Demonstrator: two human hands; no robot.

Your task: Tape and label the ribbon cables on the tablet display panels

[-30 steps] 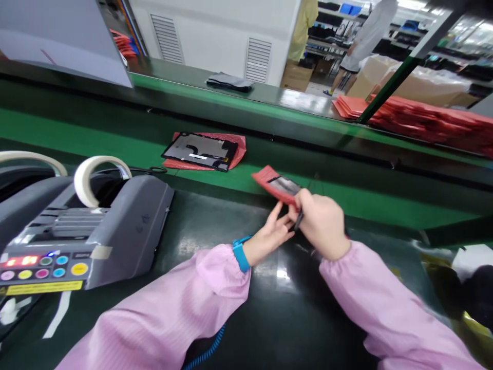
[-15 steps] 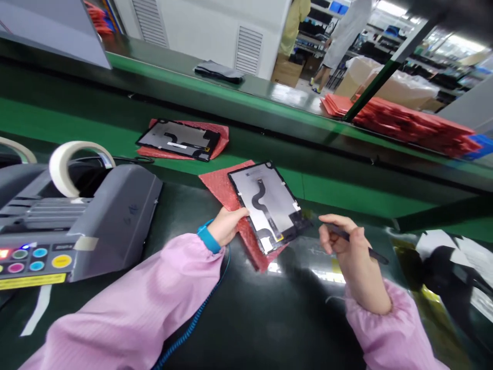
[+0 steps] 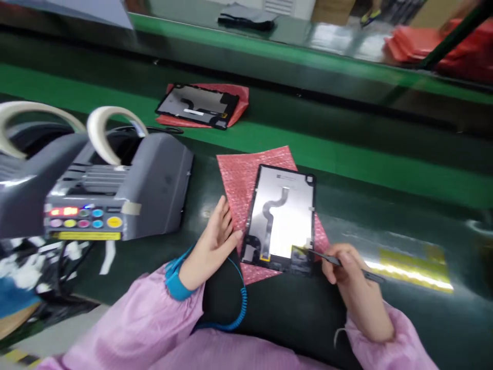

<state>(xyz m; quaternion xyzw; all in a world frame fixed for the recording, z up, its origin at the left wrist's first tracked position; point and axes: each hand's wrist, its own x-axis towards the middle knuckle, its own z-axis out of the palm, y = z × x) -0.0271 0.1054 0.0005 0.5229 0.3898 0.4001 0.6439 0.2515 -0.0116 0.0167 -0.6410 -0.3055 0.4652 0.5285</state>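
A tablet display panel [image 3: 292,216], silvery back up with a dark ribbon cable [image 3: 268,226], lies on a pink bubble-wrap bag [image 3: 241,180] on the dark bench. My left hand [image 3: 213,246], wearing a blue wrist strap [image 3: 179,280], rests beside the panel's lower left side. Its fingers are stretched out and its thumb is at the bag's edge. My right hand [image 3: 348,270] grips dark tweezers [image 3: 327,258] whose tips reach the panel's lower right corner. A small piece of clear, yellowish film [image 3: 301,259] is at those tips; whether they pinch it I cannot tell.
A second display panel [image 3: 200,105] lies on another pink bag behind. Grey tape dispensers [image 3: 154,190] with rolls of tape [image 3: 100,136] stand at left. Yellow film strips [image 3: 416,267] lie at right. Folded grey cloth [image 3: 246,16] and red bags [image 3: 416,43] sit on the shelf.
The panel and bag have turned and now lie nearer on the bench. My left hand has let go of their edge. My right hand has brought the tweezers to the panel's corner. The view has tilted down.
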